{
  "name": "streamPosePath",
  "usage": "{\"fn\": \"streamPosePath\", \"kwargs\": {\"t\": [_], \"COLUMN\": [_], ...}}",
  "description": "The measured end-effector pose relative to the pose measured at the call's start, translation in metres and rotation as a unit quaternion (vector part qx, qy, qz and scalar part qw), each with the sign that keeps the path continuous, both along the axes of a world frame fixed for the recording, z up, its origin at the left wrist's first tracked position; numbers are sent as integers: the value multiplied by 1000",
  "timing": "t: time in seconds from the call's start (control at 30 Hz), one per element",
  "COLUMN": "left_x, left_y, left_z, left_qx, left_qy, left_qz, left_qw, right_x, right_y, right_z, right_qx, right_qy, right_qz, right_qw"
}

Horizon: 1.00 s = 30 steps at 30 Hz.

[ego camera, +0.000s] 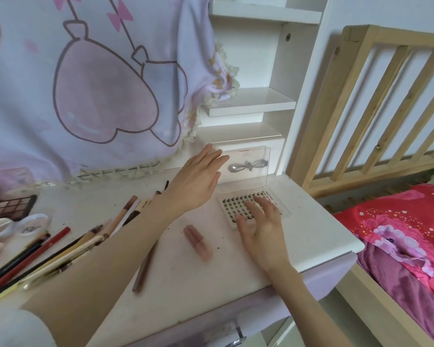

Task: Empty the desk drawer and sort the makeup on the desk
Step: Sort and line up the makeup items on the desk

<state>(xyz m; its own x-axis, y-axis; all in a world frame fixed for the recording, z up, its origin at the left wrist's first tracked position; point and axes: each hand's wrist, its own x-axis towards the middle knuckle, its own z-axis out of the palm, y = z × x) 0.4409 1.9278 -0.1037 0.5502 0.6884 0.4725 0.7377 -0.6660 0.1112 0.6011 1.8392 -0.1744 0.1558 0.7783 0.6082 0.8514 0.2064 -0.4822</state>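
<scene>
Fingers (254,209) of my right hand (263,229) spread wide on the open lash case (248,196) at the desk's (211,271) right; my left hand (196,179) hovers flat, holding nothing, beside its upright lid.

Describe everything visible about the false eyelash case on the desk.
The false eyelash case is a clear plastic box, open, its lid standing upright at the back with a bow design on it. The flat base holds rows of small dark lash clusters. It sits at the desk's right rear. The right hand's spread fingers rest on the tray.
</scene>
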Motion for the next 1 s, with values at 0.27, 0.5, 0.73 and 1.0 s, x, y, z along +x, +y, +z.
{"fn": "streamPosePath", "kwargs": {"t": [0.27,0.5,0.73,1.0], "left_x": [-62,-71,-74,-72], "left_y": [-64,-61,-58,-67], "left_z": [-46,-58,-60,-63], "left_qx": [-63,-144,-163,-150], "left_qy": [-127,-183,-185,-197], "left_qz": [13,-7,-23,-33], "left_qw": [990,973,969,968], "right_x": [-56,-62,-73,-75], "right_y": [-30,-12,4,5], "right_z": [0,4,12,11], "right_qx": [-218,-208,-171,-154], "right_qy": [-41,132,315,374], "right_qz": [82,105,155,177], "right_qw": [972,964,921,897]}}
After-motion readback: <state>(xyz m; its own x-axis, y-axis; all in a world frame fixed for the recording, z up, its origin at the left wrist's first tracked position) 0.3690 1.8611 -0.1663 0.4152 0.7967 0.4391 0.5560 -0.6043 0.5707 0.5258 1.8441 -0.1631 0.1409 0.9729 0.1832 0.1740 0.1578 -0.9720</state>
